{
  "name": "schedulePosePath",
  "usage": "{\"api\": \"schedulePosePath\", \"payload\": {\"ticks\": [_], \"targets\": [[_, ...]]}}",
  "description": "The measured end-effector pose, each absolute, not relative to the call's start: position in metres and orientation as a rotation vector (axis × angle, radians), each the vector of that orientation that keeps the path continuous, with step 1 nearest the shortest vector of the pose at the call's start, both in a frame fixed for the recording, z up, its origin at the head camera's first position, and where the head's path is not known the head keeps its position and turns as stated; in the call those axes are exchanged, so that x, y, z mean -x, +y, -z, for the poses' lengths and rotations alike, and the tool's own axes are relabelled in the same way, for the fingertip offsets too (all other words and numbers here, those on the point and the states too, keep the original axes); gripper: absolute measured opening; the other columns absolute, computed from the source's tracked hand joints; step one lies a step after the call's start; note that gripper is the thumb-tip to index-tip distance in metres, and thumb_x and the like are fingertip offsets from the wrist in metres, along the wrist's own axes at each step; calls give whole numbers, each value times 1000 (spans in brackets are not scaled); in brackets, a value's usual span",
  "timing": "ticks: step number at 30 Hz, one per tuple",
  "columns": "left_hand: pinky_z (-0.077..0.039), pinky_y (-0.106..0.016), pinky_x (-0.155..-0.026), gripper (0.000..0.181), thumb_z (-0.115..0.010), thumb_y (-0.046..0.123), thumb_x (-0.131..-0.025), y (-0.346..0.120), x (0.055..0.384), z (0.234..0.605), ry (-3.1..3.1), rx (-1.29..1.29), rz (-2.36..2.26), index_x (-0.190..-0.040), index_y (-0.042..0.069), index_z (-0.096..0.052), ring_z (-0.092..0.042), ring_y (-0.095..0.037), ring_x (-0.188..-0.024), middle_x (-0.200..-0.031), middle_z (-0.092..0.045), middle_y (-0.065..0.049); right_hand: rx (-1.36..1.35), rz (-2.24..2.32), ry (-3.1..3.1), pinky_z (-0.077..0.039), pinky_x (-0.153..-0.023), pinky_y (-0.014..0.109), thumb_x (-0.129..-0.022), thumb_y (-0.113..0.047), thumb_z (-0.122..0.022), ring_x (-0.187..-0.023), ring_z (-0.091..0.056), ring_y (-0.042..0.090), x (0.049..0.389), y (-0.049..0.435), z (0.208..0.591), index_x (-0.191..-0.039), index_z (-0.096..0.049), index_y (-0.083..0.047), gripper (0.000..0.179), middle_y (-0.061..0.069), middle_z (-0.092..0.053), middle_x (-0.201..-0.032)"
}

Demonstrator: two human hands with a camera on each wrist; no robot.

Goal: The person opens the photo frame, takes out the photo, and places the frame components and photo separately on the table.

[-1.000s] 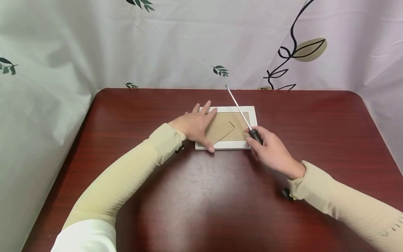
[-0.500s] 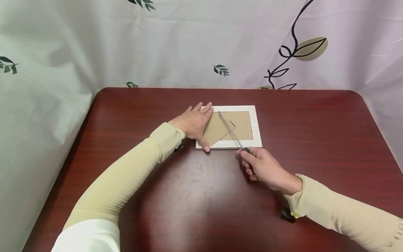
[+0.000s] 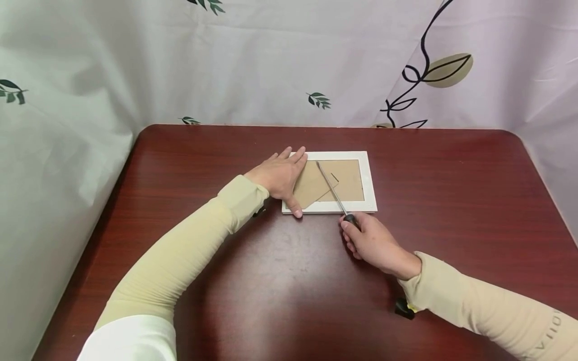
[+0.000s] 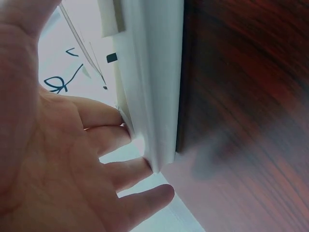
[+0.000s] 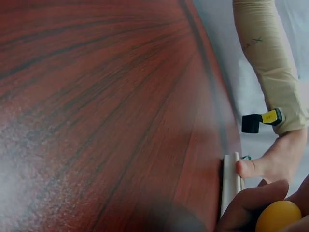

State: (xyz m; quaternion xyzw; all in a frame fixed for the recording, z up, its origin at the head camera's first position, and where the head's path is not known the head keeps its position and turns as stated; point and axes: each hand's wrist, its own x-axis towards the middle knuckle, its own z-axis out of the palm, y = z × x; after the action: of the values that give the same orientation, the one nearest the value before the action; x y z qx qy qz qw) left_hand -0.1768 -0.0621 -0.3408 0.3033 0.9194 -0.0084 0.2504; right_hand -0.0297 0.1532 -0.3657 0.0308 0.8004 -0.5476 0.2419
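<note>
Board in the frame, screwdriver across its back

A white picture frame (image 3: 367,180) lies with its back up, midway between the side edges of the dark red table (image 3: 289,281) and near its far edge. The brown backing board (image 3: 352,183) sits inside the rim, so that much is in place. What looks like a stand flap (image 3: 310,184) lies flat against it, with a short dark mark (image 3: 334,177) near its corner. Whether any fastening along the rim is bent up or down is too small to tell, so what is left can only be guessed; the tool work looks under way rather than finished.

The right hand (image 3: 372,240) grasps the screwdriver (image 3: 332,189) by its black handle, just off the frame's near edge, fingers curled round it. The shaft slants away to the left over the board, its tip by the far inner edge of the rim; contact there cannot be made out. The right wrist view shows the handle's yellow end (image 5: 278,216) beside the curled fingers.

The left hand (image 3: 280,179) grasps nothing: it lies spread over the frame's left end, fingers straight across the far left corner, thumb over the near edge, apparently steadying it. Both forearms come in from the sides, in pale sleeves (image 3: 180,260).
</note>
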Motion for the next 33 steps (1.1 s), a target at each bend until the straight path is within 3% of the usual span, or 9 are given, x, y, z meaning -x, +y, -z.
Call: {"api": "schedulePosePath", "payload": {"ticks": [5,33], "targets": [[-11,-53,-123,152,-87,71,-54,-62,176,340,2502,-833,8,-161,2,-4,2,-39,-153,-168,6,-12,-95,1451,2236,-42,-44,22,-107,-12,-44,-53,-47,11,29,151,365,-108,-53,3,18,4,-52,-69],[-11,-47,-123,151,-86,72,-54,-62,177,338,2502,-882,64,-160,1,-6,-4,-42,-152,-168,4,-14,-212,1572,2053,-37,-45,22,-110,-19,-39,-56,-39,10,32,143,358,-100,-47,2,24,2,-45,-72]]}}
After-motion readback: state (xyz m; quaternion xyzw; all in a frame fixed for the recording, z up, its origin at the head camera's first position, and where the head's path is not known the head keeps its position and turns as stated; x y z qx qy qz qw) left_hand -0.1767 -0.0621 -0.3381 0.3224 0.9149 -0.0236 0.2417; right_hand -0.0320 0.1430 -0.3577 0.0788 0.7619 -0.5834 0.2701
